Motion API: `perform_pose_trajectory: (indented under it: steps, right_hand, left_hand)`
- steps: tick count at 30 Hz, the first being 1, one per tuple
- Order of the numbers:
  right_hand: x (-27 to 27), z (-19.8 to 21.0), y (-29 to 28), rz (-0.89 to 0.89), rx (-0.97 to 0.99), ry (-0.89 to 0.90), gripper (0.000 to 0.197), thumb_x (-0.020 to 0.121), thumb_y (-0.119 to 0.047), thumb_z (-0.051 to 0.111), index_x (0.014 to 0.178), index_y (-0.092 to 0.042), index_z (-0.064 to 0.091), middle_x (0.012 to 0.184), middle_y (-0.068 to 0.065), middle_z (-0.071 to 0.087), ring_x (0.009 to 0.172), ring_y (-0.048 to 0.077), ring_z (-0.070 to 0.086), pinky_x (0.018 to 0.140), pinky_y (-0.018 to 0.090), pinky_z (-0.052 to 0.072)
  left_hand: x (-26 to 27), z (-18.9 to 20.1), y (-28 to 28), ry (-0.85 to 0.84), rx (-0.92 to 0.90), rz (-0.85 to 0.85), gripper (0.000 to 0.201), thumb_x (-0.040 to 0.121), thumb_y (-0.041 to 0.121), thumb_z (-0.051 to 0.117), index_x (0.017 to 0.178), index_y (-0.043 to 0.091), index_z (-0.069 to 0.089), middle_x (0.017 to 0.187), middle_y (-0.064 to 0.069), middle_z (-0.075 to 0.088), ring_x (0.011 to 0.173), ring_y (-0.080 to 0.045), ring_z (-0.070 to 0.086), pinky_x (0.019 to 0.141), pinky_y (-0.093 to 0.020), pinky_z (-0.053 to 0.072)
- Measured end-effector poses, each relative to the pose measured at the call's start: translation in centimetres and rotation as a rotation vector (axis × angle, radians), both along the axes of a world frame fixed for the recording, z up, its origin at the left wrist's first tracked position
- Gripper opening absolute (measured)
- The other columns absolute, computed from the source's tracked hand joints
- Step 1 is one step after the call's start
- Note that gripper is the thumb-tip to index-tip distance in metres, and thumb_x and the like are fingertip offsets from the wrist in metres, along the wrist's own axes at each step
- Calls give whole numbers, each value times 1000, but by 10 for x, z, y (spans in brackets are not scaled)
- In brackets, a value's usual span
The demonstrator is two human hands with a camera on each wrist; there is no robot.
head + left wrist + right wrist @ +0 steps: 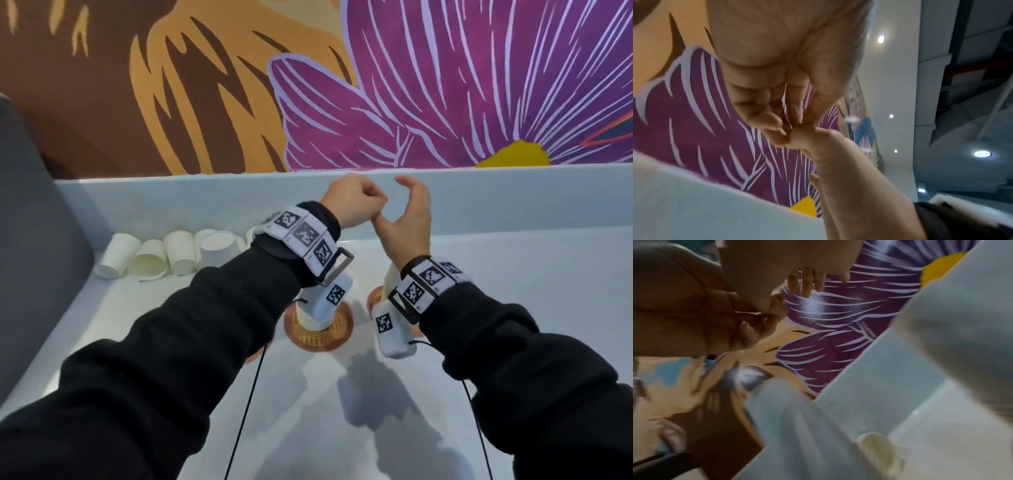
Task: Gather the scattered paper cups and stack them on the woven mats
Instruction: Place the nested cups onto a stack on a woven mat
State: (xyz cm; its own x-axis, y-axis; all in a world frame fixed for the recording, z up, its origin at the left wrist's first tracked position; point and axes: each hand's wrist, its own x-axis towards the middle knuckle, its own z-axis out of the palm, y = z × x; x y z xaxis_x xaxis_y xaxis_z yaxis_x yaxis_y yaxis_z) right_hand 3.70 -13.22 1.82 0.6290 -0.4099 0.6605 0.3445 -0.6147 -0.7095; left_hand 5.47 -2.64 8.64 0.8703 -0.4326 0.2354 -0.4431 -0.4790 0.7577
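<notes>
Above the near woven mat (318, 337): left hand (349, 204) clenched around the right thumb, right hand (407, 219) loosely curled, grasping nothing. On that mat, a cup stack (308, 317), half hidden by the left wrist camera (334, 298). Far left of the mat, loose paper cups (171, 255) lying tipped against the ledge. Right of it, a second mat (376, 298) under another stack (392, 277), mostly blocked by the right wristband (424, 282).

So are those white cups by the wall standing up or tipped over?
Tipped over. The loose paper cups lie on their sides in a row, some open mouths facing the camera.
</notes>
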Motion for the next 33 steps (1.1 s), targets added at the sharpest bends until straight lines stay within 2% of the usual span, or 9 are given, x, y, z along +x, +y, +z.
perform_pose_trajectory:
  steps: [3, 6, 11, 15, 17, 22, 26, 30, 33]
  right_hand:
    - [2, 31, 51, 86, 26, -156, 45, 77, -12, 62, 119, -1, 49, 118, 9, 53, 110, 13, 47, 97, 11, 33]
    - [5, 56, 108, 180, 90, -256, 40, 74, -6, 59, 113, 0, 51, 110, 5, 52, 105, 16, 49, 95, 19, 38]
    - [6, 69, 212, 344, 82, -362, 34, 70, 3, 55, 104, 2, 54, 101, 8, 53, 99, 21, 52, 90, 22, 39]
    - [12, 37, 287, 497, -2, -334, 29, 68, 8, 54, 96, 3, 57, 95, 12, 57, 93, 22, 53, 87, 29, 43]
    - [18, 13, 319, 553, -49, -289, 26, 68, 5, 51, 92, 2, 58, 93, 12, 58, 92, 21, 51, 85, 34, 43]
    - [47, -50, 367, 614, -189, -124, 21, 69, -4, 50, 88, -2, 59, 87, 9, 59, 84, 24, 52, 80, 35, 43]
    - [74, -87, 377, 563, -284, 20, 25, 67, 3, 58, 90, -3, 60, 89, 9, 59, 87, 19, 47, 85, 28, 35]
    - [102, -113, 373, 477, -356, 176, 28, 70, -4, 49, 96, -5, 59, 96, 10, 59, 93, 25, 51, 94, 41, 40]
    - [118, -124, 365, 418, -528, 360, 35, 74, -3, 50, 108, -8, 56, 110, 8, 56, 110, 27, 49, 111, 46, 25]
  left_hand:
    - [1, 27, 43, -63, -118, 71, 15, 85, 9, 56, 86, 15, 69, 69, 9, 61, 66, -8, 58, 56, -15, 41]
    - [7, 43, 101, -134, -167, 162, 12, 86, 9, 57, 83, 12, 68, 65, 6, 62, 56, -9, 57, 44, -9, 39]
    - [38, 25, 219, -213, -100, 459, 11, 84, 15, 58, 81, 17, 69, 66, 6, 64, 53, -5, 57, 60, -17, 49]
    - [67, -33, 303, -156, 60, 637, 15, 83, 8, 58, 91, 4, 71, 86, -15, 70, 86, -28, 65, 86, -32, 50]
    - [76, -67, 337, -95, 156, 686, 17, 84, 8, 56, 94, 5, 70, 93, -18, 71, 96, -33, 64, 88, -35, 48]
    - [89, -140, 384, -24, 425, 633, 24, 89, 13, 51, 109, 9, 63, 108, -14, 65, 102, -33, 59, 80, -32, 41]
    - [97, -175, 391, -65, 489, 601, 33, 89, 18, 57, 121, 9, 60, 127, -12, 52, 115, -33, 51, 94, -39, 40]
    - [115, -199, 392, -183, 541, 512, 41, 82, 8, 61, 122, 16, 63, 146, -11, 39, 135, -30, 35, 105, -42, 28]
    - [129, -201, 388, -263, 560, 514, 40, 80, 4, 58, 116, 19, 67, 154, -7, 28, 144, -28, 18, 112, -44, 18]
